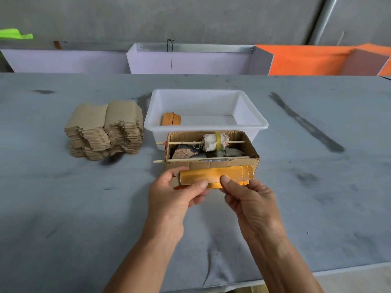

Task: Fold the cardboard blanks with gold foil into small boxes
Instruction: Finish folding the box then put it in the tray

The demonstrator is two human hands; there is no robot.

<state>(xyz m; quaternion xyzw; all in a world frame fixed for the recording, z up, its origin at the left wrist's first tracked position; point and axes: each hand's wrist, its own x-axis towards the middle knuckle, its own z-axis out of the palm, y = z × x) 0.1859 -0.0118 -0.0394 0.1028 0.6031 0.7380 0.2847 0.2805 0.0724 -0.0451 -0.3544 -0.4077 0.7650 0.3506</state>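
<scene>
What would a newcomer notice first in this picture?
First, the shiny gold blank, pinched by the left hand and the right hand near the table's middle. Behind it stands an open cardboard box with a cloth roll on a stick, then a white tub. A stack of brown blanks lies left.

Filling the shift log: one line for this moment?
both hands pinch gold blank | folding, unfinished | one box in white tub | stack left

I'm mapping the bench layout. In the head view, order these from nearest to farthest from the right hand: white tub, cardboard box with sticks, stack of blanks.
1. Cardboard box, just beyond the right hand.
2. White tub, behind the box.
3. Stack of blanks, far left.
</scene>
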